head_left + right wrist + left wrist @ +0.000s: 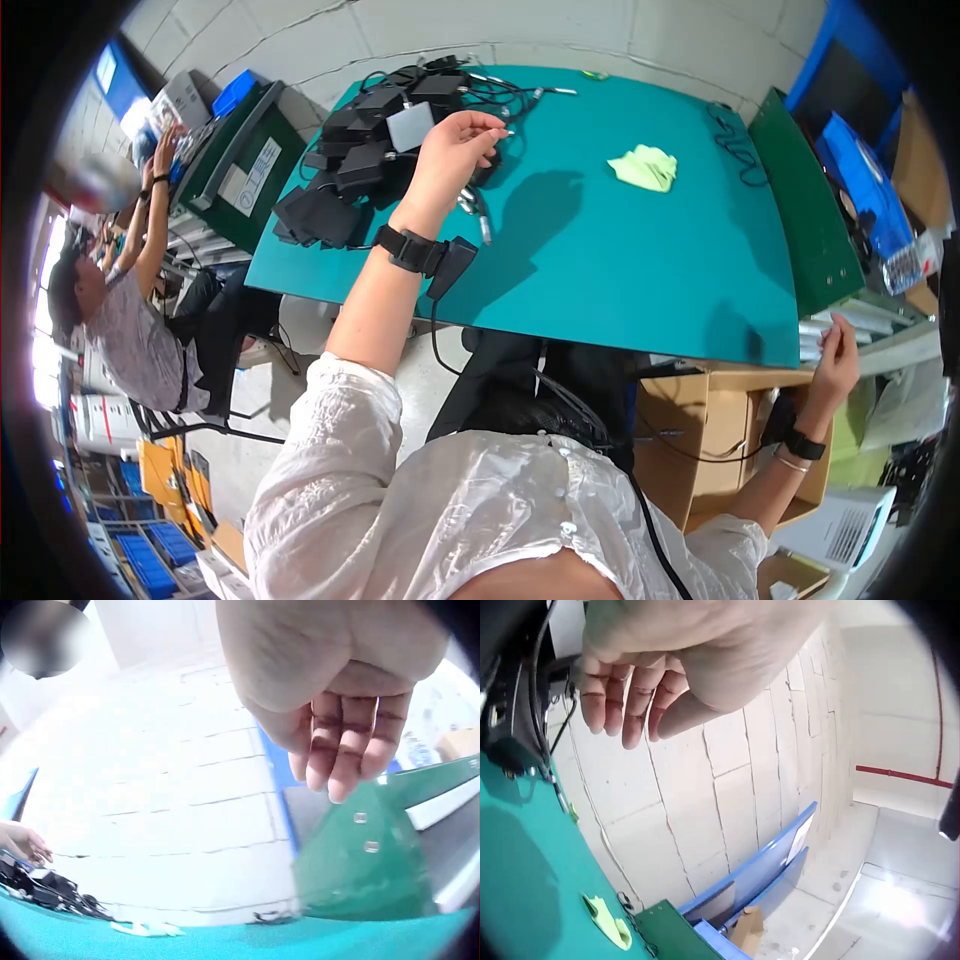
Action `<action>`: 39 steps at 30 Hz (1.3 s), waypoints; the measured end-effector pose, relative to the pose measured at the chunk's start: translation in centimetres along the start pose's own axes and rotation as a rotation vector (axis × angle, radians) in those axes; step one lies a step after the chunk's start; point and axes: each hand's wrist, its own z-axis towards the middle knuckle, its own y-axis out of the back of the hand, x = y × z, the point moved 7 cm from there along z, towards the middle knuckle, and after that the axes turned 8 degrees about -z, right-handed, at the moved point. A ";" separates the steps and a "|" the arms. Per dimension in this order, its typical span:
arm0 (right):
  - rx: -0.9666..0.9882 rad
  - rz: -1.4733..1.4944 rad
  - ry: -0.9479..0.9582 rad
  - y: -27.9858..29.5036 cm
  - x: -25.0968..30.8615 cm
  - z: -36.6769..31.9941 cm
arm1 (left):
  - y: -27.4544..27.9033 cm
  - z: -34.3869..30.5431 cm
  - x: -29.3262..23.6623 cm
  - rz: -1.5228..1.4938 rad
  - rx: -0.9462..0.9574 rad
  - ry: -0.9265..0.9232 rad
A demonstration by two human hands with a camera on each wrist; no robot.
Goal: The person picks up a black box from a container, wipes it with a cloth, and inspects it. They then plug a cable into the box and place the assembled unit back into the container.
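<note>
Many black boxes (361, 168), probably stiff, light, grip casing sides; left hand (452, 158), right hand (836, 370) empty, fingers loosely bent

Head view looks down; both wrist views face the wall.

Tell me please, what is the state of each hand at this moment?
Left hand: open, loosely bent, holding nothing.
Right hand: open, relaxed, holding nothing.

- No text could be read with certainty.
- The white sheet (262, 172) on the green panel (286, 172) bore dark markings, too unclear to make out.
</note>
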 end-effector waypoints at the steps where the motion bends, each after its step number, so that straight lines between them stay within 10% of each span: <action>1: 0.034 0.109 0.036 -1.1 2.2 1.7 | 1.7 0.1 -0.1 0.060 -0.079 -0.012; 8: 0.246 0.231 0.438 -12.0 22.0 7.3 | 10.9 -0.3 -0.6 0.315 -0.412 -0.195; 13: 0.488 0.251 0.437 -22.9 26.1 8.7 | 16.2 -1.5 -1.7 0.683 -0.572 -0.310; 18: 0.630 0.490 0.215 -29.5 22.9 7.3 | 17.3 -1.4 0.5 0.740 -0.287 -0.009; 27: 0.668 0.609 0.055 -29.6 19.3 8.7 | 14.1 -1.0 -1.0 1.260 -0.056 0.082; 35: 0.737 0.722 0.197 -24.5 26.5 6.0 | 0.7 -3.4 -8.5 1.093 -0.168 -0.451; 39: 1.272 0.990 0.103 -23.4 30.1 1.1 | -5.6 -1.8 -6.7 0.956 -0.150 -0.509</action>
